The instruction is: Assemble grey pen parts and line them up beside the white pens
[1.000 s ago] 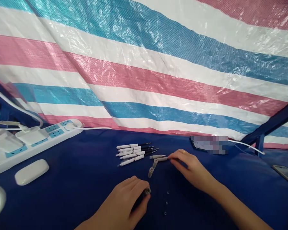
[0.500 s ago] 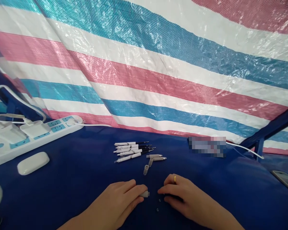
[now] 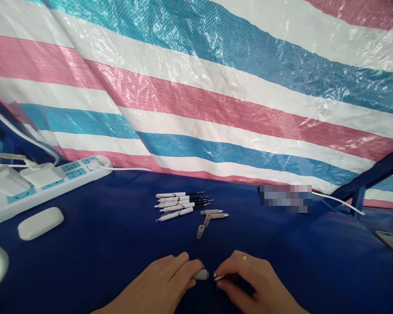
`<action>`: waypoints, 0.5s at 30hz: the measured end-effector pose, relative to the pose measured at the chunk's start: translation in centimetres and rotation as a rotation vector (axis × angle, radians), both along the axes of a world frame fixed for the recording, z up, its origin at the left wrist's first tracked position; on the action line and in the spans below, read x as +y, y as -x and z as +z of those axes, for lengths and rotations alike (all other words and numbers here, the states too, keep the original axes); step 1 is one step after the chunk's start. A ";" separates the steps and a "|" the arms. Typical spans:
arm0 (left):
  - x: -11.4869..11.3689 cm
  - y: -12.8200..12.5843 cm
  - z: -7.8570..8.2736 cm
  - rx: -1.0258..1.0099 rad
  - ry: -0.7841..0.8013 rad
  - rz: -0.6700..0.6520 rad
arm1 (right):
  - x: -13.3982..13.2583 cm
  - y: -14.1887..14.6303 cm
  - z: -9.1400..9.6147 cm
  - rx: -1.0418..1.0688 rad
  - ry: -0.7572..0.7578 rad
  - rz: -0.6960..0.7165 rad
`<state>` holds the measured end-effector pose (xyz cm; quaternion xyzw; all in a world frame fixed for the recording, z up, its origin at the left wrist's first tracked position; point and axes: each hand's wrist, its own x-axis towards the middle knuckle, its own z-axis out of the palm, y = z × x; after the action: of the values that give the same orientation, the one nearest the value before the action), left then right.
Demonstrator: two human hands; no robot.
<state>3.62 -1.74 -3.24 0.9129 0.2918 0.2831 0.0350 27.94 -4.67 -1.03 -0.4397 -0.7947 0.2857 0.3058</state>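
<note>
My left hand (image 3: 170, 279) is closed around a short grey pen grip (image 3: 201, 274), its narrower end pointing right. Just across a small gap, my right hand (image 3: 249, 279) pinches a small whitish piece (image 3: 218, 278) between thumb and fingertips; it is too small to name surely. Beyond the hands lie two loose grey pen grips (image 3: 200, 232), one leaning by a pair of grey pen tip sections (image 3: 218, 215) with silver points. Left of these, several white pen barrels (image 3: 173, 207) with dark refills are lined up side by side.
A white power strip (image 3: 85, 173) with plugs and cables runs along the left, with a white rounded case (image 3: 41, 223) before it. At the back right is a blurred-out packet (image 3: 284, 198); a phone (image 3: 391, 244) lies at the right edge. A striped tarp (image 3: 196, 96) hangs behind.
My right hand has moved down and left, and now pinches a small whitish piece. My left hand has brought the grey grip slightly right and nearer me.
</note>
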 end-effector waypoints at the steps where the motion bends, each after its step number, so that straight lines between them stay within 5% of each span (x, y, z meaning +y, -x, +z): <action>1: -0.1 -0.1 0.1 -0.009 0.006 -0.004 | -0.1 0.2 -0.2 0.009 -0.036 0.016; 15: -0.3 -0.4 0.8 0.119 0.125 -0.125 | -1.2 0.5 0.0 0.009 -0.119 0.043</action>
<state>3.99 -2.04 -2.44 0.9406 0.2527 0.2069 0.0922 27.46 -5.89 -0.99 -0.4022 -0.8181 0.2463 0.3290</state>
